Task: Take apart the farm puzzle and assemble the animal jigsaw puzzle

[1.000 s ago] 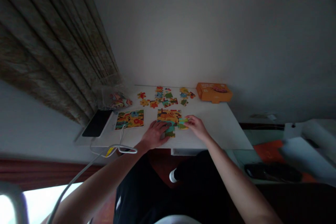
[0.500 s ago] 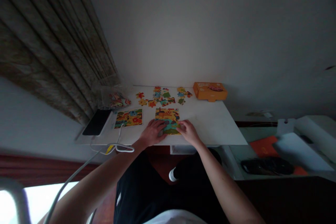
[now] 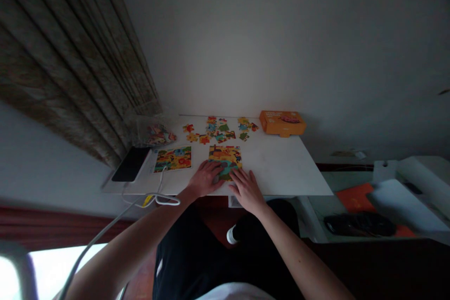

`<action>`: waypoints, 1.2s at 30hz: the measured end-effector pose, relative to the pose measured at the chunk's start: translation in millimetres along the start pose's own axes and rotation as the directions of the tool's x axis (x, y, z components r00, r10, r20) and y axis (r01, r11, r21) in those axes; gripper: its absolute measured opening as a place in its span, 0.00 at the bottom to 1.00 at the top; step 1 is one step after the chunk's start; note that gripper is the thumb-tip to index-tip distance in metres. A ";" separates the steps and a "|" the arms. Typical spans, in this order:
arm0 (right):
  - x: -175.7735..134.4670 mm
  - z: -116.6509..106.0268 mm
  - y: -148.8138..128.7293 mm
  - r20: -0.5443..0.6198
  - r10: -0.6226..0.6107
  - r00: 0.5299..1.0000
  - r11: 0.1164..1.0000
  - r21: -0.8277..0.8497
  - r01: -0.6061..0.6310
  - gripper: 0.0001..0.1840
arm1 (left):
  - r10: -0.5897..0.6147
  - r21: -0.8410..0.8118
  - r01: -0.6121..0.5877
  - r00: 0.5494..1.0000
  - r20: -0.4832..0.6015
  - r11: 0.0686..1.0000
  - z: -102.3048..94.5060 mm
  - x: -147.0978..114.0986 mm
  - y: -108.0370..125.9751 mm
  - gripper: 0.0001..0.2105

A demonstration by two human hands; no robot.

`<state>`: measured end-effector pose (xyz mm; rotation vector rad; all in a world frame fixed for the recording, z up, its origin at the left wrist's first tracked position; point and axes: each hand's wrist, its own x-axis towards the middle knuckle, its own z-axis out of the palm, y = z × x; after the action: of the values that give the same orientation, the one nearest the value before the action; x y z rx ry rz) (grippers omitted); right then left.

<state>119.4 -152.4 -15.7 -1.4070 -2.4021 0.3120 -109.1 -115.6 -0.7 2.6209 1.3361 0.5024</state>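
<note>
We rest our left hand (image 3: 206, 179) on the left side of the puzzle (image 3: 228, 152), fingers stretched out. Our right hand (image 3: 248, 191) touches its lower right part, fingers straight and a little apart. The puzzle lies flat near the front of the white desk (image 3: 281, 166). Behind it we see loose pieces (image 3: 224, 127), and a picture card (image 3: 175, 158) lies to its left.

a plain grey wall (image 3: 267, 51) rises behind the white surface (image 3: 281, 164), its middle paler than its dim edges. a patterned curtain (image 3: 77, 47) hangs in folds at left. reddish floor (image 3: 142, 283) shows below, and a bright white patch (image 3: 59, 262) glows at lower left.
</note>
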 end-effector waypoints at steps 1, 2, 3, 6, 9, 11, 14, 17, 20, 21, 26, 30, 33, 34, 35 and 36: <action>-0.2 0.4 0.4 -0.002 -0.003 1.000 1.000 -0.001 0.003 0.26 | 0.001 -0.001 -0.001 1.000 -0.004 1.000 0.2 -0.1 -0.1 0.22; -0.5 0.5 0.9 -0.007 -0.006 1.000 1.000 -0.001 0.006 0.26 | 0.003 -0.002 -0.003 1.000 -0.007 1.000 0.4 -0.2 -0.2 0.22; -0.8 0.4 1.3 -0.011 -0.009 1.000 1.000 -0.002 0.009 0.26 | 0.005 -0.001 -0.005 1.000 -0.010 1.000 0.7 -0.4 -0.4 0.22; -2.0 0.1 1.0 -0.017 -0.014 1.000 1.000 -0.005 0.014 0.26 | 0.010 -0.003 -0.010 1.000 -0.018 1.000 1.4 -0.8 -0.8 0.22; -1.1 -0.5 0.8 -0.027 -0.016 1.000 1.000 0.005 0.016 0.25 | 0.008 -0.010 -0.008 1.000 -0.024 1.000 1.1 -0.9 -0.6 0.22; 2.8 -2.3 4.1 -0.034 -0.026 0.999 0.999 0.021 0.027 0.23 | 0.012 -0.011 -0.012 1.000 -0.022 1.000 0.4 -0.7 -0.4 0.22; 16.5 -8.1 18.4 -0.054 -0.031 0.998 0.998 0.051 0.034 0.20 | 0.014 -0.006 -0.014 1.000 -0.013 1.000 -0.4 -0.6 -0.5 0.22; 37.7 -15.7 42.5 -0.096 -0.016 0.995 0.997 0.073 0.023 0.18 | 0.012 0.008 -0.012 1.000 0.002 1.000 0.4 -1.1 -1.7 0.23; 57.9 -20.8 66.3 -0.103 -0.032 0.994 0.995 0.090 0.042 0.21 | 0.033 0.031 -0.035 0.999 0.034 0.999 2.4 -1.7 -3.5 0.24; 62.7 -21.4 72.0 -0.094 -0.039 0.995 0.995 0.089 0.047 0.23 | 0.045 0.037 -0.047 0.998 0.044 0.998 3.0 -1.8 -4.0 0.24; 70.1 -19.1 81.5 0.003 -0.074 0.997 0.996 0.054 0.074 0.35 | 0.085 0.050 -0.088 0.994 0.063 0.995 3.3 -0.8 -5.2 0.26; 67.4 -20.7 84.9 0.040 -0.098 0.994 0.994 0.049 0.096 0.34 | 0.075 0.011 -0.076 0.993 0.086 0.997 3.0 -2.2 -6.2 0.27; 64.6 -26.4 93.1 0.055 -0.105 0.993 0.994 0.046 0.103 0.34 | 0.040 -0.030 -0.039 0.998 0.038 0.999 5.3 -2.9 -11.4 0.26; 63.6 -28.4 96.1 0.051 -0.100 0.994 0.994 0.042 0.097 0.34 | 0.011 -0.043 -0.011 1.000 0.001 0.999 6.1 -1.0 -14.3 0.25; 62.7 -29.9 98.6 0.043 -0.091 0.995 0.995 0.038 0.089 0.34 | -0.029 -0.059 0.027 0.999 -0.041 0.998 6.7 2.9 -17.9 0.24; 61.9 -31.0 100.5 0.032 -0.081 0.996 0.996 0.035 0.080 0.34 | -0.077 -0.076 0.071 0.994 -0.080 0.995 6.8 9.3 -21.8 0.22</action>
<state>184.0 -48.9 -11.7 -1.2965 -2.4612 0.3567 -118.1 -95.2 -11.2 2.5073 1.4055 0.6428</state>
